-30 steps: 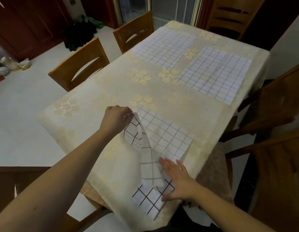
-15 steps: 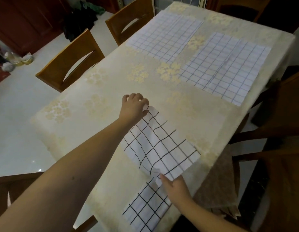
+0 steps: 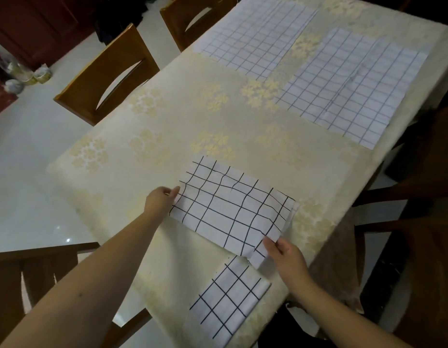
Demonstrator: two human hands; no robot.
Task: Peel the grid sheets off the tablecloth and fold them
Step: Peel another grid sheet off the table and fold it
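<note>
in hand: your left hand [image 3: 160,202] and right hand [image 3: 286,252] pinch the near grid sheet [image 3: 233,210], mid-fold.
left: two far sheets [image 3: 353,79] beyond it on the tablecloth [image 3: 147,136].

Near grid sheet [image 3: 233,212]: white, bold black grid, wrinkled, partly lifted off the tablecloth [image 3: 147,136] at its near end. Folded sheet [image 3: 230,300]: flat at the near edge. Two pale-lined sheets [image 3: 258,38], [image 3: 353,84]: flat at the tablecloth's far end.

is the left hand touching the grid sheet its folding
Touching. The head view shows the left hand pinching the left edge of the folded grid sheet, fingertips on the paper with no gap.
</note>
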